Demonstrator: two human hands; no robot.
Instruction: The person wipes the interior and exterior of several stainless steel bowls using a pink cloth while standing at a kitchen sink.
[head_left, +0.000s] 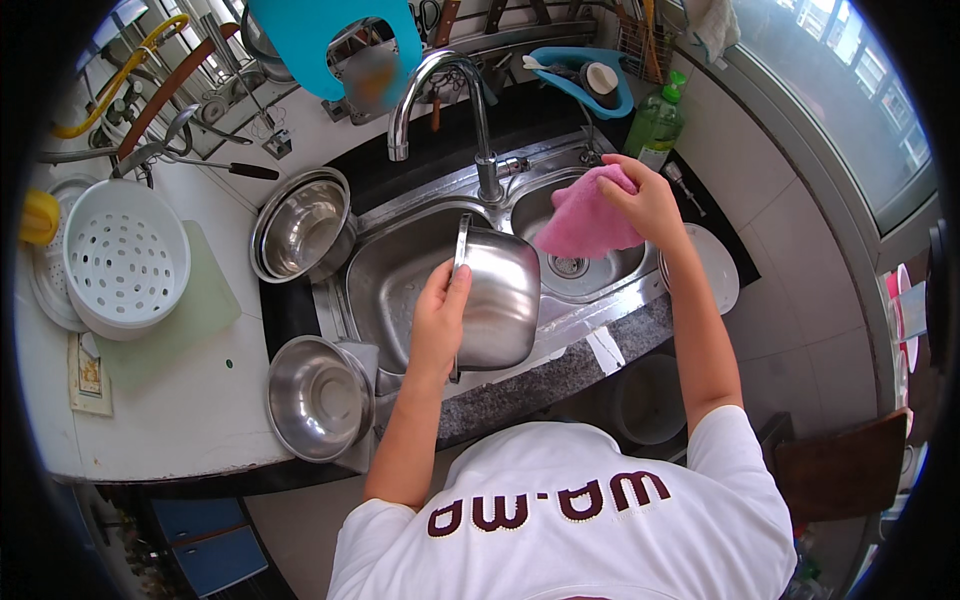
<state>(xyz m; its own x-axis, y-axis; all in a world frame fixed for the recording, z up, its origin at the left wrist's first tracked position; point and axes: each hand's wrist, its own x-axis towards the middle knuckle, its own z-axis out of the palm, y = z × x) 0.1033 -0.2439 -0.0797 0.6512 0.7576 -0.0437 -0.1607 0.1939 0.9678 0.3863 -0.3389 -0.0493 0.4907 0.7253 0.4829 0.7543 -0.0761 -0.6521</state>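
Observation:
My left hand grips the rim of a stainless steel pot, tipped on its side over the front of the double-bowl sink. Its outer wall and base face right; the inside is hidden. In my right hand is a pink cloth, bunched at the top and hanging over the smaller bowl, near its drain strainer. Cloth and pot are close at the pot's right edge; whether they touch I cannot tell. A chrome faucet stands behind the pot, its spout to the left.
Nested steel bowls sit left of the sink, another steel bowl nearer me. A white colander rests further left. At the back right are a blue caddy and a green soap bottle; white plates lie right.

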